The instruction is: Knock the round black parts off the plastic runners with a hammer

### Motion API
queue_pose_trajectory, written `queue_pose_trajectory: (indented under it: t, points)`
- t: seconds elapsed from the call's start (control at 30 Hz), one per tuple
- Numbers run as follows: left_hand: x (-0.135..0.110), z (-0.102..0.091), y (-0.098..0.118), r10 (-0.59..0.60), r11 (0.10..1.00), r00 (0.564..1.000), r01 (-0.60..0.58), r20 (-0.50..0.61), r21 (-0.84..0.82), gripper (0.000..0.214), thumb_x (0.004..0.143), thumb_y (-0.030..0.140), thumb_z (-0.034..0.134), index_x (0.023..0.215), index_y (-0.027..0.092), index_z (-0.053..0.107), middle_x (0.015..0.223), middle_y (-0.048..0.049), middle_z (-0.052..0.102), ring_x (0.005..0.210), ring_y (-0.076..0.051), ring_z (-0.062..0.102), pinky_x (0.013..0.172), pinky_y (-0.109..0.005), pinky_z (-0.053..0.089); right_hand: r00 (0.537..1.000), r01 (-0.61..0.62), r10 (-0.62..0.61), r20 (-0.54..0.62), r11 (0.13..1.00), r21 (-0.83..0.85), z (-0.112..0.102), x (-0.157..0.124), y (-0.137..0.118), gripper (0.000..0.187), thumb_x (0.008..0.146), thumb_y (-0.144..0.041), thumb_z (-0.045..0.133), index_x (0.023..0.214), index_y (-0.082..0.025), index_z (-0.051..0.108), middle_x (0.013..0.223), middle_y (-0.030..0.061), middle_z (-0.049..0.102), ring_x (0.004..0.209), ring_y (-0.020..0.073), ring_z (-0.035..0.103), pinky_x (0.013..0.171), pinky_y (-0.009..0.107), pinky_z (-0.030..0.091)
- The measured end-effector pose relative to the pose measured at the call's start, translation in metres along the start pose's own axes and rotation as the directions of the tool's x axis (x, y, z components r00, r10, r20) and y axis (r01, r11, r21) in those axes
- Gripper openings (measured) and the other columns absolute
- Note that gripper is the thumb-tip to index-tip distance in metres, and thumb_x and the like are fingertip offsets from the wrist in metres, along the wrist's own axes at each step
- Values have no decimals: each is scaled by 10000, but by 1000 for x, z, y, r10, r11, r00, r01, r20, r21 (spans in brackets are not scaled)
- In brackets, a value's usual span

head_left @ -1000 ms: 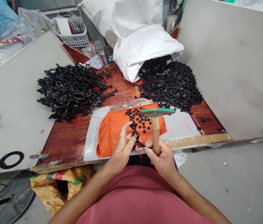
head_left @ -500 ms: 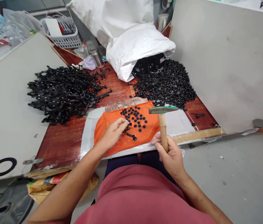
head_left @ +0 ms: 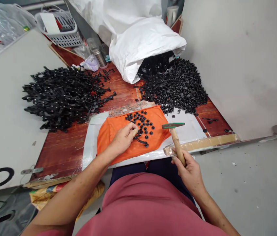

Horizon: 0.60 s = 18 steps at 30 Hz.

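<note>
Since half a second earlier, the hammer (head_left: pixel 176 139) had dipped lower and drifted to the person's right, carried by the right hand (head_left: pixel 191 170), which gripped its wooden handle with the head tilted up near the right edge of an orange cloth (head_left: pixel 158 134). The left hand (head_left: pixel 123 137) had stayed low over the cloth, thumb and fingers pinched together. From where I stood, I could not tell whether they held a black strip (head_left: pixel 141 141) or a loose button. The strip lay on the cloth, its far end poking out beyond the fingertips, just beside a scatter of round black buttons (head_left: pixel 146 137). Doing this well, I judged, meant settling the strip flat on the cloth, keeping stray buttons from under it, and holding the hammer head clear while the fingers were in close.
</note>
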<state>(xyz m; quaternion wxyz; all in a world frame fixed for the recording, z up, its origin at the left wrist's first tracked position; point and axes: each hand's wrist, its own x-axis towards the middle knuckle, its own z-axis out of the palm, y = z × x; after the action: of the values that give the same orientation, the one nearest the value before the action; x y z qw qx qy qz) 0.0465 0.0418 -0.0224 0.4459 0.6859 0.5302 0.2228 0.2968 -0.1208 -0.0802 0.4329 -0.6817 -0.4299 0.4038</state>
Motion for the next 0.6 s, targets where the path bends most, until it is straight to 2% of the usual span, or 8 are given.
queue_pose_trajectory:
  t: [0.17,0.27,0.33,0.43,0.5,0.53,0.6]
  points:
    - [1,-1,3,30,992,1000,-29,-2,125,189,950,370,473,898,213,564,636,47,497,597,-132,470,575,-248,324,1000,15,-15,-9,999,-30,1,0,0,416,950,-495,619,1224,-188,673,751,-8,673,493,112,484,446,235,410]
    - [0,-1,6,24,986,1000,-24,-3,163,158,938,332,476,892,212,569,674,32,543,644,-144,512,614,-260,345,998,53,-55,-12,994,-92,-2,-2,-1,406,969,-475,595,1231,-175,674,757,2,693,546,138,578,499,248,476]
    - [0,-1,7,29,985,1000,-28,-2,169,150,936,319,473,897,212,571,703,22,573,676,-154,540,639,-267,363,993,119,-118,13,979,-167,-7,-2,-7,405,1009,-444,541,1282,-173,667,804,23,730,639,166,668,591,266,542]
    - [-2,-2,6,52,982,999,-53,15,180,153,939,304,462,959,215,584,742,10,613,716,-170,579,666,-278,390,959,282,-266,93,906,-317,-16,3,-25,453,1055,-374,472,1465,-214,579,1125,78,785,924,206,759,822,309,595]
    - [-2,-4,4,68,980,997,-73,35,186,169,940,292,453,1008,216,588,758,4,628,730,-179,594,672,-283,405,926,376,-331,181,830,-411,-20,9,-41,496,1068,-329,456,1560,-272,483,1385,77,700,1157,224,720,951,337,577]
    - [-2,-4,4,72,979,996,-79,46,187,174,940,286,449,1020,217,588,763,2,631,733,-181,597,673,-284,410,913,408,-340,228,797,-446,-21,12,-49,508,1073,-312,449,1581,-299,452,1434,63,670,1206,224,701,968,341,575]
    - [-2,-6,3,69,980,996,-79,61,184,170,941,281,447,1018,219,586,766,2,630,729,-179,594,671,-284,413,885,464,-360,295,738,-491,-21,17,-64,522,1078,-284,438,1599,-319,418,1417,51,683,1178,215,716,954,338,586]
